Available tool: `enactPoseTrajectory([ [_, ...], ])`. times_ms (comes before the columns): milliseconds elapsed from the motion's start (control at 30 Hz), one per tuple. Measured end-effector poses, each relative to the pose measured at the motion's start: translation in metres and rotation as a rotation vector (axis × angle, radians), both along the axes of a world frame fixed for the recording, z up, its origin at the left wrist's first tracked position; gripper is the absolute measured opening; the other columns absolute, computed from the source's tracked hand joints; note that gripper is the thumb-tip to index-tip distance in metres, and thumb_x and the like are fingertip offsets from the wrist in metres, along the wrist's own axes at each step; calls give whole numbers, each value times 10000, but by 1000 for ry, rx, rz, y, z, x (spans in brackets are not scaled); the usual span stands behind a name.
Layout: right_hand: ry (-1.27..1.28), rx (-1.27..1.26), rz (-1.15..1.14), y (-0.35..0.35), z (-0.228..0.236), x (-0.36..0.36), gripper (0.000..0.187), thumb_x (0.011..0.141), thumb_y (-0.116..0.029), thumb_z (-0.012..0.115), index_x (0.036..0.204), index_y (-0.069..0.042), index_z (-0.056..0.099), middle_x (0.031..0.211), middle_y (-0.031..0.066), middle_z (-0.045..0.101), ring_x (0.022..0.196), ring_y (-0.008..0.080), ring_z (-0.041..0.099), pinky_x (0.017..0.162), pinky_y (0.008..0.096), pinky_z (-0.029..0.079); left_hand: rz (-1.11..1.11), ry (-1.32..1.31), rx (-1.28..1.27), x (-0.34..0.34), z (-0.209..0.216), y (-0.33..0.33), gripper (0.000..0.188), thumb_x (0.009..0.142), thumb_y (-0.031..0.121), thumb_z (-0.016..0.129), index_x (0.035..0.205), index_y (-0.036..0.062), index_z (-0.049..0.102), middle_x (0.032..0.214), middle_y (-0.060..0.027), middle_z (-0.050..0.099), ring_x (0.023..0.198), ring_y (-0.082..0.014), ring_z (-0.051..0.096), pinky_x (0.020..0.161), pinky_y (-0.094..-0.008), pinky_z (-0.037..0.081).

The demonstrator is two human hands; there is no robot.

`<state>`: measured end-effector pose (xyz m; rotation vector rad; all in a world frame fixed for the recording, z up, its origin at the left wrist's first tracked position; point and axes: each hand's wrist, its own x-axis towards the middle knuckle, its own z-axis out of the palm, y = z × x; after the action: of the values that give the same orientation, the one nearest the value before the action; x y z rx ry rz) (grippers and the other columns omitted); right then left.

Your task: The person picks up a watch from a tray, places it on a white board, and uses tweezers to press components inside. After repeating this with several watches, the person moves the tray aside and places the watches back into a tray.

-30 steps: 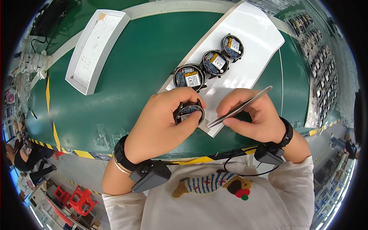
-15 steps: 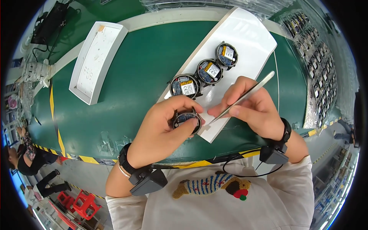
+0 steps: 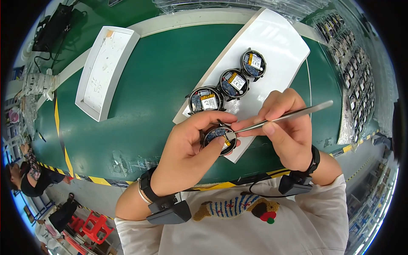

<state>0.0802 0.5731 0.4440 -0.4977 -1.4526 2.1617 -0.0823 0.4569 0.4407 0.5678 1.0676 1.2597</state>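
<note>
My left hand (image 3: 185,142) grips an opened round watch case (image 3: 213,135), thumb laid across its inside, where a blue circuit board and a bit of yellow show. In my right hand (image 3: 287,129) is a pair of metal tweezers (image 3: 293,114), held like a pen. Their tip reaches the case's right side, at a small light-coloured square piece (image 3: 230,136); whether the tip pinches it I cannot tell. Three more opened watch cases, the nearest (image 3: 205,100), the middle one (image 3: 234,83) and the farthest (image 3: 253,64), lie in a slanting row on a white board (image 3: 280,46).
A shallow white box (image 3: 106,74) lies at the far left of the green table (image 3: 157,72). Clear plastic trays (image 3: 346,76) with many small parts stand at the right. Striped tape (image 3: 216,185) runs along the near edge. Other people and red stools (image 3: 97,227) are at the lower left.
The tweezers have come to the watch case and lie flatter, their tip now over its right side. My left hand has moved slightly right with the case, which now faces up more.
</note>
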Motion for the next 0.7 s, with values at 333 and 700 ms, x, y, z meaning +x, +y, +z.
enactPoseTrajectory([
  [333,91,346,-9,-4,-5,2,116,883,8,477,960,-22,395,933,115,435,940,390,630,836,455,550,9,26,-11,0,0,-1,281,848,-94,464,1119,-38,513,942,-58,599,833,-43,546,688,-181,430],
  [700,121,513,53,-1,-3,5,114,867,22,480,948,-9,405,932,133,435,941,422,623,834,484,533,46,85,5,1,-2,-3,213,847,-74,488,1052,-16,491,886,-54,610,782,-57,578,646,-176,439],
])
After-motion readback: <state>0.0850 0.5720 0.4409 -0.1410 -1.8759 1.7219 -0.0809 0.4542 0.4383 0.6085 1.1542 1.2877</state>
